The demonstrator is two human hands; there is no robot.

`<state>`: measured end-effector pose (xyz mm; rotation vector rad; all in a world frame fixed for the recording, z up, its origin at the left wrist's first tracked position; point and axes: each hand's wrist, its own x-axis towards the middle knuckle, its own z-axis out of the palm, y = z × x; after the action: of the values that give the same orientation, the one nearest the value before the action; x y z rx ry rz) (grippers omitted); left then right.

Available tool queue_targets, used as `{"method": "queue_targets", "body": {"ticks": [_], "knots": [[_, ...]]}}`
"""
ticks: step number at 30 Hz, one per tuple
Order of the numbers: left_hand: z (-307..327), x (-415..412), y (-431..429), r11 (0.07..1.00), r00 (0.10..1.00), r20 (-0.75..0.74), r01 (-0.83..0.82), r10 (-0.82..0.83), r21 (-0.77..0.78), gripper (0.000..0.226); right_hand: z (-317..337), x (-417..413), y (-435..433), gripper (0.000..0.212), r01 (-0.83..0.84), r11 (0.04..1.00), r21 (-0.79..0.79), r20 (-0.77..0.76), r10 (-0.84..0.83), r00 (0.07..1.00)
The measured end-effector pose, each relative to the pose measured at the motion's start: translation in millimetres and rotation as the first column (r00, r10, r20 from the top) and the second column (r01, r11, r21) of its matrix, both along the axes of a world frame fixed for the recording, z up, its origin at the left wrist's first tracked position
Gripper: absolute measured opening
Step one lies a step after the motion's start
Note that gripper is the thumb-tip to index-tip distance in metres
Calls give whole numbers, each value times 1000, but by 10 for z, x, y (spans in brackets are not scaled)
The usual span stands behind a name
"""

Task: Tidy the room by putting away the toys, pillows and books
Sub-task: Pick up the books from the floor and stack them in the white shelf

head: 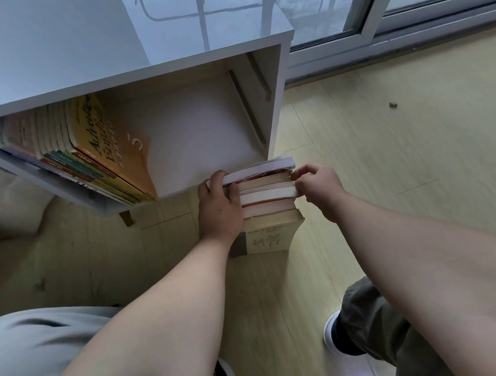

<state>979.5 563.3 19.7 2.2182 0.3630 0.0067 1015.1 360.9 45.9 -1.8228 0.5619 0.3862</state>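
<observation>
both hands squeeze the book stack at the shelf's front edge

the left hand (219, 205) curls round the left side of the stack of books (268, 196), fingers hooked over the top cover, while the right hand (315, 185) pinches the page edges of the upper books on the opposite side, likely so the pile lifts as one block without sliding apart. the stack stands on the floor (395, 168) just before the front right corner of the white shelf unit (274, 89). the shelved books (87, 152) lean at its left end, so the bare right half looks like the target.
</observation>
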Motion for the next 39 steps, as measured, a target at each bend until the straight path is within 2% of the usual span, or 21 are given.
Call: {"method": "queue_targets", "body": {"ticks": [7, 11, 13, 16, 20, 27, 29, 31, 33, 34, 36, 39], "knots": [[16, 59, 5, 1000, 1000, -6, 2, -2, 3, 36, -52, 0, -72, 31, -123, 992, -42, -6, 123, 992], [1, 65, 9, 1000, 1000, -11, 5, -5, 10, 36, -51, 27, -84, 32, -267, 941, -210, -19, 269, 963], [2, 66, 8, 1000, 1000, -8, 3, -3, 10, 37, -36, 28, -91, 27, -256, 952, -171, -33, 254, 967], [12, 70, 6, 1000, 1000, -11, 0, 0, 8, 37, 0, 12, -67, 15, -121, 992, -15, -50, 121, 991], [33, 71, -4, 1000, 1000, -8, -3, 3, 12, 38, 28, 55, -22, 8, -46, 999, 22, -42, 47, 998], [88, 64, -14, 1000, 1000, -21, -16, 16, 4, 39, 51, 84, 71, 24, -101, 995, 10, -97, 102, 990], [101, 63, -16, 1000, 1000, -19, -20, 20, 9, 38, 31, 65, 101, 35, -137, 989, -58, -83, 132, 988], [105, 61, -21, 1000, 1000, -18, -21, 21, 5, 38, 53, 12, 107, 43, -246, 914, -321, -9, 257, 966], [107, 64, -26, 1000, 999, -29, -24, 24, 0, 38, 96, -63, 92, 46, -278, 731, -623, 88, 419, 904], [105, 70, -24, 1000, 999, -32, -26, 26, -3, 38, 118, -89, 89, 45, -262, 639, -723, 134, 502, 854], [99, 64, -15, 999, 999, -41, -33, 33, -10, 39, 142, -127, 118, 42, -260, 511, -819, 171, 652, 739], [86, 62, -3, 999, 998, -52, -35, 34, -23, 41, 144, -119, 187, 34, -332, 397, -856, 127, 783, 609]]}}
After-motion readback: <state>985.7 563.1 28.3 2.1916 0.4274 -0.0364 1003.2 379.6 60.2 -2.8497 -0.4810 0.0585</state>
